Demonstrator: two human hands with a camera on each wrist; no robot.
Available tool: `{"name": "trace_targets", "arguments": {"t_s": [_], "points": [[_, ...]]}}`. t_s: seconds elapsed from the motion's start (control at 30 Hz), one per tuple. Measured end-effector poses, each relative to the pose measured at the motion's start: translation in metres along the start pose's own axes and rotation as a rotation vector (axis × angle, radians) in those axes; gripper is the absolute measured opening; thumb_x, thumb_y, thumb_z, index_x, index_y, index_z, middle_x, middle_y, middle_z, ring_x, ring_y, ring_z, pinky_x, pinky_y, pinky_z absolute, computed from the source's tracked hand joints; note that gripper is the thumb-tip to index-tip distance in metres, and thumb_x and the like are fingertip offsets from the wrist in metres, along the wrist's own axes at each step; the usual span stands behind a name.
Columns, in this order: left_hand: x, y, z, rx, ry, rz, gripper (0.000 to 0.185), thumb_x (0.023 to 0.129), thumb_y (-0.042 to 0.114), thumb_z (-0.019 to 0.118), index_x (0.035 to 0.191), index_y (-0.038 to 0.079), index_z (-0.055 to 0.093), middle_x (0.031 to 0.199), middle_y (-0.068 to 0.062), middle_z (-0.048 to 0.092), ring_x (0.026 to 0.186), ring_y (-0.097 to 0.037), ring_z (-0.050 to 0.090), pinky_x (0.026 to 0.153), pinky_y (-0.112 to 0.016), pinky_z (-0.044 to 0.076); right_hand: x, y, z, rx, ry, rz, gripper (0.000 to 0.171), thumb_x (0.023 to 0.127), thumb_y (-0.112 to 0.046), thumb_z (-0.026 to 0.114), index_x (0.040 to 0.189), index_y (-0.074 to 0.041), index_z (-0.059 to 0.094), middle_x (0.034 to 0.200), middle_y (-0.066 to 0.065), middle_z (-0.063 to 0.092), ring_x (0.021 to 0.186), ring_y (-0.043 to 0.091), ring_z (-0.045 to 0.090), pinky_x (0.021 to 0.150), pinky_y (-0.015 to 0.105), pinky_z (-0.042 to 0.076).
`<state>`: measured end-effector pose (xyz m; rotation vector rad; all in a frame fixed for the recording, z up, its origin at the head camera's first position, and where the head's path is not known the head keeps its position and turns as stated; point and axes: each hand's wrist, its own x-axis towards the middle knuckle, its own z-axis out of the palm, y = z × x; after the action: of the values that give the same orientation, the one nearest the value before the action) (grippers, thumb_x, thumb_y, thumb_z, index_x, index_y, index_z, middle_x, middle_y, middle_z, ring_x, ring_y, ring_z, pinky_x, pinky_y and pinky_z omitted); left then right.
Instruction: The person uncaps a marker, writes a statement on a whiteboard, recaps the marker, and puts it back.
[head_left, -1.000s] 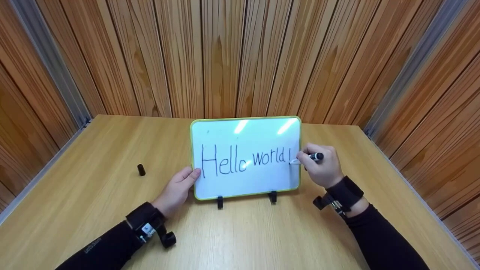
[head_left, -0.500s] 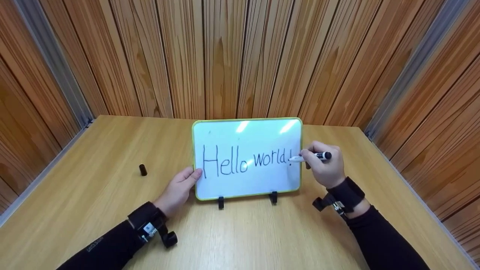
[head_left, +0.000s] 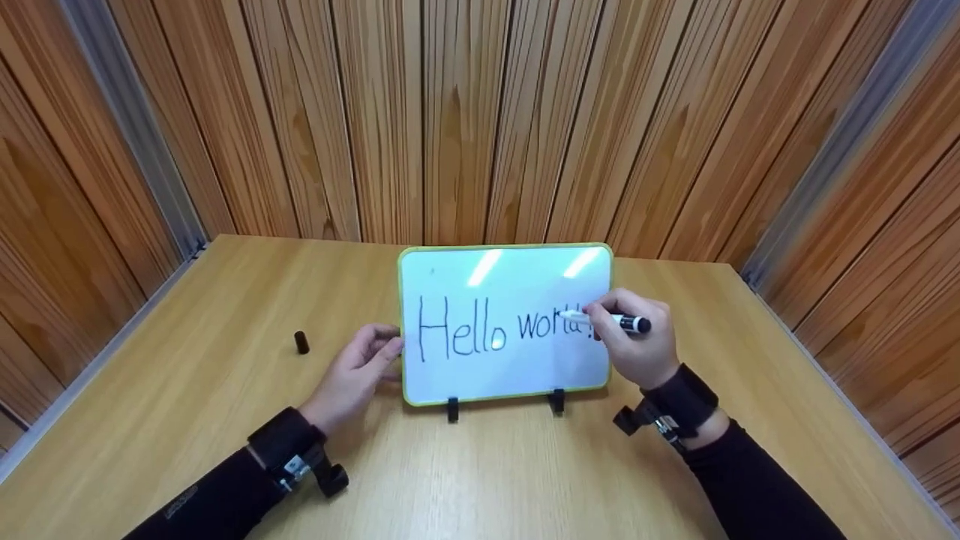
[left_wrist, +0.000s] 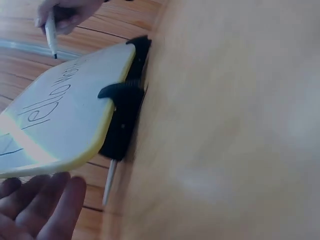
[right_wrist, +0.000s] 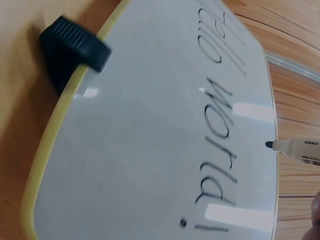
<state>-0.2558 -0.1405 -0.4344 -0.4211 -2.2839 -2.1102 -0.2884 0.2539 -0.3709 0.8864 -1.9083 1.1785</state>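
A small whiteboard (head_left: 480, 382) with a yellow-green rim stands on the table, reading "Hello world!" in dark ink. In the head view, my right hand (head_left: 643, 341) grips a white marker (head_left: 624, 322) with a black end. Its dark tip (right_wrist: 269, 144) overlaps the upper part of the board in the right wrist view and stands off the surface in the left wrist view. My left hand (head_left: 358, 371) is beside the board's left edge, thumb near the rim. In the left wrist view its loose fingers (left_wrist: 65, 205) are just outside that edge, holding nothing.
Black stand feet (head_left: 452, 409) hold the board's lower edge; a thin pale leg (left_wrist: 109, 182) sticks out behind. To the left on the wooden table (head_left: 480, 480) lies a black marker cap (head_left: 301, 343). Wood-panelled walls (head_left: 450, 112) close off the back and sides.
My left hand has let go of the board's left edge. The right hand has drawn the marker tip off the exclamation mark, back from the board. The head view has shifted slightly.
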Motion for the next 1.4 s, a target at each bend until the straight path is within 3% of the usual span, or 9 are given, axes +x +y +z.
{"name": "trace_targets", "arguments": {"t_s": [0.13, 0.3, 0.5, 0.63, 0.77, 0.93, 1.13, 1.23, 1.4], "points": [[-0.003, 0.005, -0.016, 0.193, 0.067, 0.132, 0.032, 0.119, 0.021, 0.057, 0.145, 0.002, 0.057, 0.144, -0.013, 0.067, 0.13, -0.029, 0.066, 0.104, -0.043, 0.059, 0.003, -0.008, 0.011, 0.025, -0.006, -0.029, 0.018, 0.094, 0.01, 0.072, 0.082, -0.003, 0.077, 0.066, 0.0, 0.067, 0.057, 0.01, 0.058, 0.053, 0.019, 0.043], [-0.001, 0.009, -0.044, 0.5, 0.242, 0.281, 0.037, 0.116, 0.021, 0.063, 0.146, -0.001, 0.056, 0.139, -0.012, 0.069, 0.124, -0.026, 0.067, 0.103, -0.047, 0.058, 0.007, -0.014, 0.03, 0.057, -0.045, -0.072, 0.018, 0.096, 0.009, 0.072, 0.084, -0.004, 0.077, 0.068, -0.001, 0.07, 0.057, 0.01, 0.059, 0.052, 0.02, 0.043], [0.004, 0.009, -0.075, 0.847, 0.325, 0.338, 0.032, 0.113, 0.017, 0.067, 0.136, -0.005, 0.062, 0.121, -0.018, 0.07, 0.112, -0.036, 0.067, 0.091, -0.053, 0.052, 0.011, -0.02, 0.053, 0.113, -0.103, -0.116, 0.015, 0.097, 0.009, 0.072, 0.088, -0.002, 0.077, 0.072, 0.005, 0.072, 0.058, 0.013, 0.062, 0.053, 0.021, 0.047], [0.005, 0.009, -0.088, 0.979, 0.331, 0.31, 0.033, 0.111, 0.016, 0.07, 0.134, -0.007, 0.063, 0.12, -0.025, 0.069, 0.11, -0.042, 0.064, 0.095, -0.059, 0.049, 0.014, -0.025, 0.067, 0.142, -0.124, -0.131, 0.015, 0.098, 0.009, 0.072, 0.091, -0.003, 0.077, 0.074, 0.004, 0.073, 0.06, 0.013, 0.063, 0.055, 0.021, 0.049], [0.002, 0.011, -0.094, 1.024, 0.296, 0.19, 0.041, 0.112, 0.021, 0.069, 0.14, -0.008, 0.062, 0.125, -0.029, 0.065, 0.109, -0.043, 0.062, 0.085, -0.057, 0.052, 0.017, -0.03, 0.081, 0.187, -0.13, -0.16, 0.015, 0.097, 0.011, 0.071, 0.092, -0.001, 0.077, 0.076, 0.005, 0.075, 0.061, 0.015, 0.066, 0.057, 0.022, 0.053], [0.0, 0.009, -0.097, 1.036, 0.241, 0.055, 0.05, 0.112, 0.028, 0.069, 0.147, -0.006, 0.061, 0.118, -0.029, 0.063, 0.096, -0.039, 0.059, 0.073, -0.052, 0.051, 0.018, -0.037, 0.098, 0.242, -0.143, -0.174, 0.012, 0.097, 0.013, 0.071, 0.097, 0.002, 0.077, 0.084, 0.01, 0.078, 0.066, 0.018, 0.07, 0.062, 0.024, 0.058], [0.001, 0.004, -0.103, 0.98, 0.168, -0.075, 0.054, 0.113, 0.032, 0.066, 0.151, -0.005, 0.059, 0.125, -0.03, 0.061, 0.099, -0.037, 0.062, 0.081, -0.054, 0.054, 0.016, -0.044, 0.114, 0.279, -0.174, -0.151, 0.01, 0.098, 0.012, 0.072, 0.103, 0.004, 0.077, 0.091, 0.013, 0.08, 0.072, 0.022, 0.074, 0.07, 0.026, 0.062], [0.001, 0.002, -0.107, 0.96, 0.136, -0.106, 0.051, 0.113, 0.031, 0.067, 0.151, -0.004, 0.061, 0.125, -0.027, 0.063, 0.099, -0.035, 0.062, 0.083, -0.052, 0.052, 0.016, -0.047, 0.122, 0.296, -0.187, -0.148, 0.012, 0.098, 0.011, 0.072, 0.103, 0.002, 0.077, 0.092, 0.012, 0.08, 0.073, 0.024, 0.075, 0.071, 0.027, 0.063], [0.0, 0.0, -0.112, 0.964, 0.11, -0.087, 0.044, 0.112, 0.026, 0.069, 0.147, -0.001, 0.067, 0.121, -0.022, 0.068, 0.1, -0.033, 0.061, 0.084, -0.05, 0.051, 0.016, -0.05, 0.132, 0.316, -0.205, -0.148, 0.011, 0.099, 0.01, 0.072, 0.103, 0.002, 0.077, 0.091, 0.011, 0.08, 0.074, 0.023, 0.075, 0.072, 0.028, 0.064]]}}
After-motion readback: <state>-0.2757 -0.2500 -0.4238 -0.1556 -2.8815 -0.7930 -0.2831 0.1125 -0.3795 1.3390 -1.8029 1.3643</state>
